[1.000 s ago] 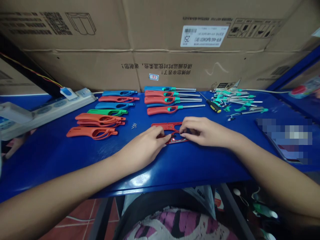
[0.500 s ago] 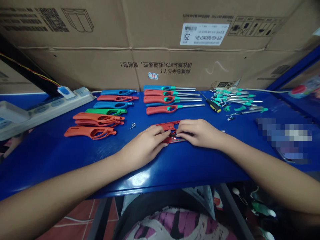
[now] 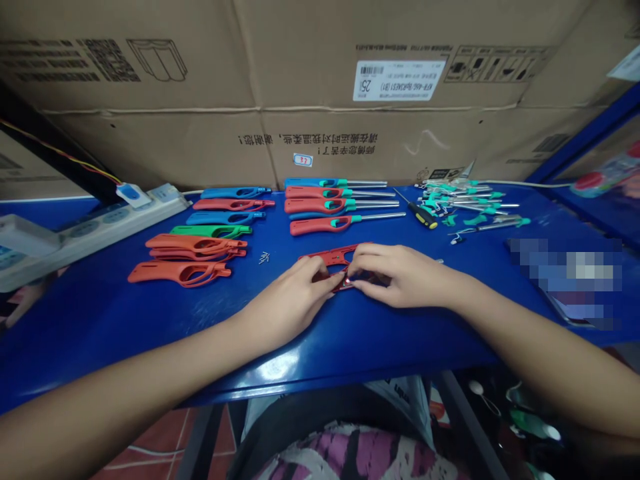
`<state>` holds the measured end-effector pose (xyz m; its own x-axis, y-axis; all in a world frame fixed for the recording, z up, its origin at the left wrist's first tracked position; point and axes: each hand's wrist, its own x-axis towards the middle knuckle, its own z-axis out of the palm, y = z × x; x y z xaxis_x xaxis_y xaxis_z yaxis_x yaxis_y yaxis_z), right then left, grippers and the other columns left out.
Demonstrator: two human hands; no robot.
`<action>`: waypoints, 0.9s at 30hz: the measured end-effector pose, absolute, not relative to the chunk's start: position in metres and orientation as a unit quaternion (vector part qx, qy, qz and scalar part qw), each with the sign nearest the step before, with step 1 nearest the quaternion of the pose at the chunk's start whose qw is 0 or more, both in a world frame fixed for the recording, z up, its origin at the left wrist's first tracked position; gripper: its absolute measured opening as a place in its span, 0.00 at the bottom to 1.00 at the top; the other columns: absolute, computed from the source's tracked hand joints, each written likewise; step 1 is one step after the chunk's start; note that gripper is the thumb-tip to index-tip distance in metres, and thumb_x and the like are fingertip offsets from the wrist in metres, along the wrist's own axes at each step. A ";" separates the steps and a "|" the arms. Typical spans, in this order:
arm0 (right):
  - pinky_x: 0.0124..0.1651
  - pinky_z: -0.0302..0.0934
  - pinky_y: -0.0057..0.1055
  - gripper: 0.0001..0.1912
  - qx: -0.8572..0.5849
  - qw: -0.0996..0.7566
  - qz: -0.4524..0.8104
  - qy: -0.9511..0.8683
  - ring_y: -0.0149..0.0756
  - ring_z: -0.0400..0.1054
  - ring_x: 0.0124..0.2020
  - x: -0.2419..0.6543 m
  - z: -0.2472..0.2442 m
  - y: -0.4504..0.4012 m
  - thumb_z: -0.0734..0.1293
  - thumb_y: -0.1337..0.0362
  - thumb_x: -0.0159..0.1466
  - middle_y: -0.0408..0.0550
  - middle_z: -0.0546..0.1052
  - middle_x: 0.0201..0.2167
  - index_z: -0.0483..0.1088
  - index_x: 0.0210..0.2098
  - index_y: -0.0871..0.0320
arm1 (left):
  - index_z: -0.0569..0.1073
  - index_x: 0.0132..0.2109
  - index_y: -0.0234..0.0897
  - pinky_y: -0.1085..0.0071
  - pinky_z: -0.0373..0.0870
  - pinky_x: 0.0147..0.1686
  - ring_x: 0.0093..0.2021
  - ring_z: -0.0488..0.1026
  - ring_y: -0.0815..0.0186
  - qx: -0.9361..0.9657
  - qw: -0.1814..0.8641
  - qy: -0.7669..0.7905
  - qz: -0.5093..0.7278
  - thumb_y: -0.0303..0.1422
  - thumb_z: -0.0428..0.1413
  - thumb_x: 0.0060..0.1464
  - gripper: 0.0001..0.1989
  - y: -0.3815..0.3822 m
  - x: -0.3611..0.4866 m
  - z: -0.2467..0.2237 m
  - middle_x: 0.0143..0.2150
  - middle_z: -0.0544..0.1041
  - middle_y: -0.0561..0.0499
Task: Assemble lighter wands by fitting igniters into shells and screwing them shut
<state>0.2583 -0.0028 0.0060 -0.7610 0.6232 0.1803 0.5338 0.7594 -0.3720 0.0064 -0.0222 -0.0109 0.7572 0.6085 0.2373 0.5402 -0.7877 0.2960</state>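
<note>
Under hands (image 3: 295,293): blue table (image 3: 400,343); cardboard (image 3: 310,73) behind, red tiles (image 3: 155,427) below.

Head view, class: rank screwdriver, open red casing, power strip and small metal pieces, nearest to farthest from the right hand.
1. Open red casing: at the right hand.
2. Screwdriver: beyond, slightly right.
3. Small metal pieces: left, past the left hand.
4. Power strip: far left.

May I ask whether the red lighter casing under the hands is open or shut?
Open: the red lighter casing lies in two halves, side by side.
</note>
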 end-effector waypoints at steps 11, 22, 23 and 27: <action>0.42 0.63 0.29 0.06 -0.274 0.171 0.201 -0.925 0.34 0.72 0.40 0.254 -0.001 0.001 0.64 0.65 0.71 0.48 0.77 0.40 0.73 0.42 0.58 | 0.73 0.62 0.32 0.55 0.76 0.49 0.48 0.71 0.55 0.935 0.075 0.319 0.136 0.29 0.48 0.70 0.19 -0.025 0.004 -0.011 0.46 0.71 0.40; 0.28 0.57 0.24 0.07 -0.346 0.202 0.426 -0.811 0.25 0.62 0.23 0.262 0.007 0.009 0.63 0.60 0.72 0.37 0.69 0.25 0.65 0.43 0.58 | 0.71 0.64 0.31 0.53 0.74 0.55 0.55 0.70 0.53 0.939 0.075 0.311 0.128 0.26 0.48 0.69 0.20 -0.024 0.001 -0.008 0.53 0.73 0.38; 0.28 0.57 0.24 0.08 -0.346 0.206 0.445 -0.800 0.24 0.61 0.23 0.263 0.006 0.010 0.63 0.59 0.72 0.37 0.68 0.25 0.65 0.43 0.58 | 0.71 0.64 0.32 0.53 0.74 0.55 0.55 0.70 0.53 0.938 0.078 0.312 0.128 0.26 0.48 0.69 0.19 -0.024 0.001 -0.007 0.53 0.73 0.38; 0.29 0.58 0.24 0.10 -0.341 0.216 0.489 -0.773 0.25 0.60 0.25 0.264 0.003 0.013 0.66 0.58 0.70 0.38 0.67 0.27 0.65 0.42 0.58 | 0.71 0.63 0.32 0.53 0.74 0.55 0.55 0.70 0.54 0.939 0.082 0.307 0.129 0.27 0.47 0.70 0.19 -0.024 0.001 -0.006 0.54 0.74 0.38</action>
